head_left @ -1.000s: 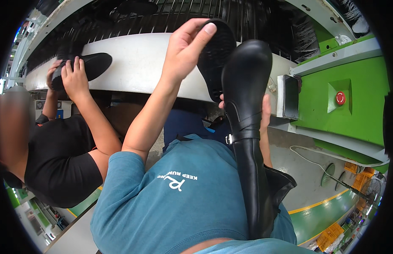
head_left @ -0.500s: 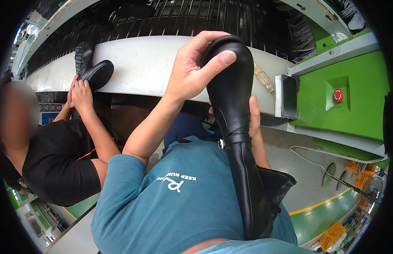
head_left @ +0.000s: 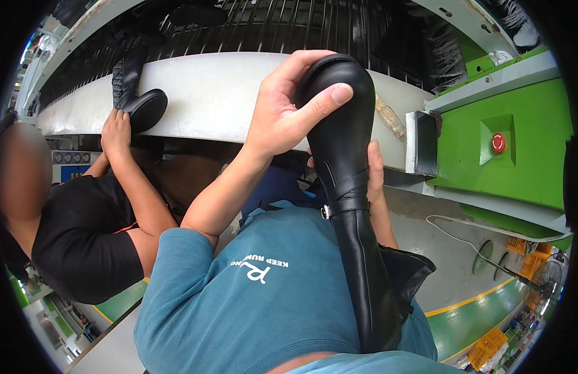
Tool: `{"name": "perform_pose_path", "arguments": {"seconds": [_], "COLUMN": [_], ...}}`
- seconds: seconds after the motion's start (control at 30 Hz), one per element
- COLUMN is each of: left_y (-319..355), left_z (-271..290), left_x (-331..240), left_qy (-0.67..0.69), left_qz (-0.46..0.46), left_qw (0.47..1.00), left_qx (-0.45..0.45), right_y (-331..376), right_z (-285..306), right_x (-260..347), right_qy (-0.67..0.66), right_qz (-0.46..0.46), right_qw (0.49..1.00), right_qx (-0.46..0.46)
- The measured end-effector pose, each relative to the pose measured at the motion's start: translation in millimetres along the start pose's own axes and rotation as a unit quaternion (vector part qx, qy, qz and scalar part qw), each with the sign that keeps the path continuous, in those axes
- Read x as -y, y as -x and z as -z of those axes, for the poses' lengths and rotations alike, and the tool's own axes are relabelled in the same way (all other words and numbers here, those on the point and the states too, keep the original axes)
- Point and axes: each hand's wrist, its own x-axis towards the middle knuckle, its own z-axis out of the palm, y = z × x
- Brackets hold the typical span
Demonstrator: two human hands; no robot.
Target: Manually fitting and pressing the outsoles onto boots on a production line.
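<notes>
A tall black boot (head_left: 359, 234) slants across the wearer's teal shirt (head_left: 264, 305), toe out over the white ledge (head_left: 202, 93).
The left hand (head_left: 281, 115) clasps the toe, thumb on top; the right hand (head_left: 375, 171), partly hidden, grips around the ankle. Over to the left, a co-worker's hand (head_left: 117, 132) touches another black boot (head_left: 149, 109).

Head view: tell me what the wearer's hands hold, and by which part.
A tall black buckled boot: the left hand clasps its toe; the right hand supports its ankle.
</notes>
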Motion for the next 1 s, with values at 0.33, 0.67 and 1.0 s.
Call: {"name": "perform_pose_path", "arguments": {"seconds": [0.33, 0.67, 1.0], "left_y": [3.6, 0.1, 0.9], "left_z": [2.8, -2.1, -2.0], "left_x": [-1.3, -1.1, -2.2], "left_qy": [-0.020, -0.033, -0.032], "left_qz": [0.010, -0.004, 0.002], "left_qw": [1.000, 0.999, 0.999], "left_qx": [0.010, 0.013, 0.012], "right_y": [-2.2, -2.3, 2.2], "right_z": [-5.3, -2.3, 15.8], "right_x": [2.5, 3.1, -1.8], "right_qy": [0.013, -0.001, 0.018], "right_qz": [0.011, 0.011, -0.033], "right_qw": [1.000, 1.000, 0.999], "right_qx": [-0.022, -0.019, 0.031]}}
